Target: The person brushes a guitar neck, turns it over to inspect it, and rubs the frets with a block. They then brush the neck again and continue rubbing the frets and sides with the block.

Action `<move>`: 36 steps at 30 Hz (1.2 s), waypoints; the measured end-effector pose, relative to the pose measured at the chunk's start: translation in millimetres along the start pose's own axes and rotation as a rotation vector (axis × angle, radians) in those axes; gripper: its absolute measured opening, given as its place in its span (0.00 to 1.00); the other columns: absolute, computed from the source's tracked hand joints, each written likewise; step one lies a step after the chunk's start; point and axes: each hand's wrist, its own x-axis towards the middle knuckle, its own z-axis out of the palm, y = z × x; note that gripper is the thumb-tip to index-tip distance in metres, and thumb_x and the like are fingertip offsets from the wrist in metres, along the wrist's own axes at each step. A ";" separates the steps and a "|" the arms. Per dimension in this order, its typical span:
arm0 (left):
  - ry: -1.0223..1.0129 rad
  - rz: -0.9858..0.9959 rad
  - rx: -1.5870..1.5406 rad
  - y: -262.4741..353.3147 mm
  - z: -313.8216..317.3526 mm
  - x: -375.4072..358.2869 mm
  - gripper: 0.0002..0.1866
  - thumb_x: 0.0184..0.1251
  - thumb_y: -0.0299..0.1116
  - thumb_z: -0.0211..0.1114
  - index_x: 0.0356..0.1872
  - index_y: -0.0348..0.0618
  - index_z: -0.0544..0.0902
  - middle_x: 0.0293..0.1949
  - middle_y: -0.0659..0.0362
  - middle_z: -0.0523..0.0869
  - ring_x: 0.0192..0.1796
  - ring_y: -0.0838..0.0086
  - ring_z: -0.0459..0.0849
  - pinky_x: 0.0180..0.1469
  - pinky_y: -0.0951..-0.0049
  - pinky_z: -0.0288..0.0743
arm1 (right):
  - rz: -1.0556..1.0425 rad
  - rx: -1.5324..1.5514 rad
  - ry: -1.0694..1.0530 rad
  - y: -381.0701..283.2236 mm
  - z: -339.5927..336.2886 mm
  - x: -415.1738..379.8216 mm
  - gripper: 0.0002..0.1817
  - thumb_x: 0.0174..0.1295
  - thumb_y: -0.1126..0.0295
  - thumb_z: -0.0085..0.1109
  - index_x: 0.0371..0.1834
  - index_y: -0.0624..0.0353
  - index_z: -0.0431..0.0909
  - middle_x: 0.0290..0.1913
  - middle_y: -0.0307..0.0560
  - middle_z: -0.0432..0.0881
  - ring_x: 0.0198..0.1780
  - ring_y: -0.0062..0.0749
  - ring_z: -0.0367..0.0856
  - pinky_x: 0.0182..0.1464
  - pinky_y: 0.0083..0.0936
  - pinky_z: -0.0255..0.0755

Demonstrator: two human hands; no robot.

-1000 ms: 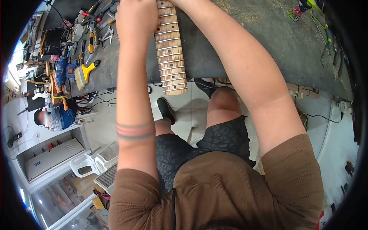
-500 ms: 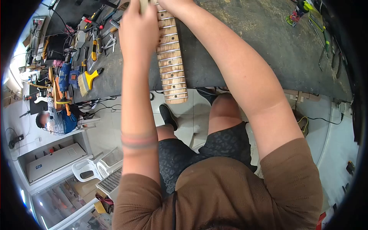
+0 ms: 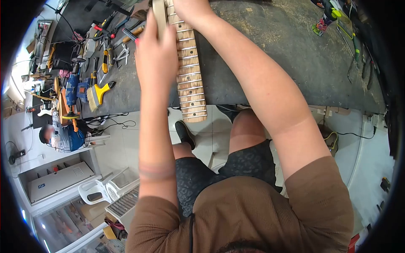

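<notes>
A guitar neck (image 3: 192,83) with a streaky wooden fretboard, metal frets and dark dot inlays lies lengthwise on the bench, its lower end jutting past the front edge. My left hand (image 3: 158,59), smeared by motion, lies along the left side of the neck. Its fingers are closed around a flat beige bar (image 3: 159,17), which extends out of the top of the view. At the top edge, my right hand (image 3: 192,10) rests against the right side of the neck; its fingers are mostly hidden or cut off.
The dark workbench (image 3: 261,63) carries a yellow-handled brush (image 3: 99,93), utility knives (image 3: 105,61), folded hex keys (image 3: 122,54) and a blue power tool (image 3: 71,88) on the left. Pliers (image 3: 368,67) lie far right. A person (image 3: 63,135) sits at the left.
The view has shifted so the bench and neck appear slightly lower. My left hand also appears lower, and more of the beige bar shows. My right hand stays at the neck.
</notes>
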 end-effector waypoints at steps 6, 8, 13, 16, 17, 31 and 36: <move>0.021 -0.011 -0.042 -16.9 -1.2 -60.4 0.34 0.85 0.38 0.62 0.88 0.44 0.72 0.54 0.38 0.96 0.56 0.48 0.98 0.60 0.53 0.88 | -0.097 -0.060 0.041 8.8 -0.3 0.3 0.29 0.85 0.53 0.57 0.52 0.79 0.85 0.48 0.84 0.89 0.56 0.80 0.88 0.60 0.59 0.81; -0.044 0.033 -0.112 15.0 0.3 28.4 0.27 0.84 0.43 0.63 0.74 0.35 0.81 0.38 0.40 0.94 0.45 0.46 0.96 0.51 0.50 0.87 | -0.089 -0.048 0.042 13.6 3.3 3.5 0.29 0.85 0.53 0.58 0.52 0.78 0.85 0.47 0.83 0.90 0.55 0.80 0.89 0.59 0.58 0.81; 0.065 0.143 0.030 -21.6 13.7 48.2 0.28 0.83 0.44 0.64 0.75 0.39 0.82 0.43 0.41 0.95 0.42 0.54 0.92 0.51 0.55 0.86 | -0.074 0.021 0.037 10.2 3.8 -1.4 0.27 0.84 0.55 0.59 0.53 0.78 0.85 0.46 0.80 0.91 0.53 0.78 0.90 0.57 0.58 0.83; 0.092 0.052 -0.052 -19.4 -1.5 -83.8 0.33 0.85 0.43 0.64 0.85 0.43 0.76 0.48 0.37 0.96 0.49 0.45 0.97 0.55 0.53 0.87 | -0.027 -0.083 0.019 4.3 0.0 -2.5 0.29 0.86 0.52 0.56 0.55 0.77 0.83 0.50 0.82 0.90 0.58 0.79 0.89 0.62 0.58 0.80; 0.086 0.063 -0.058 -18.7 1.6 -77.1 0.33 0.85 0.43 0.64 0.85 0.43 0.76 0.48 0.37 0.96 0.49 0.45 0.97 0.55 0.53 0.87 | -0.035 -0.092 0.012 6.0 -0.7 0.1 0.31 0.86 0.49 0.55 0.54 0.77 0.83 0.51 0.83 0.89 0.60 0.80 0.88 0.64 0.59 0.79; 0.086 0.136 -0.119 -38.6 2.1 -93.8 0.34 0.86 0.36 0.64 0.88 0.43 0.72 0.59 0.37 0.95 0.54 0.61 0.98 0.60 0.60 0.87 | -0.055 -0.099 0.045 4.5 1.7 -0.1 0.30 0.86 0.51 0.55 0.57 0.76 0.84 0.53 0.81 0.90 0.60 0.77 0.89 0.65 0.58 0.79; 0.003 0.150 -0.111 -3.3 10.8 65.1 0.21 0.86 0.39 0.61 0.72 0.44 0.84 0.35 0.49 0.93 0.30 0.66 0.93 0.36 0.57 0.85 | 0.000 -0.032 -0.014 -6.6 -1.0 -8.3 0.30 0.86 0.51 0.55 0.57 0.76 0.84 0.52 0.81 0.90 0.59 0.77 0.89 0.64 0.58 0.80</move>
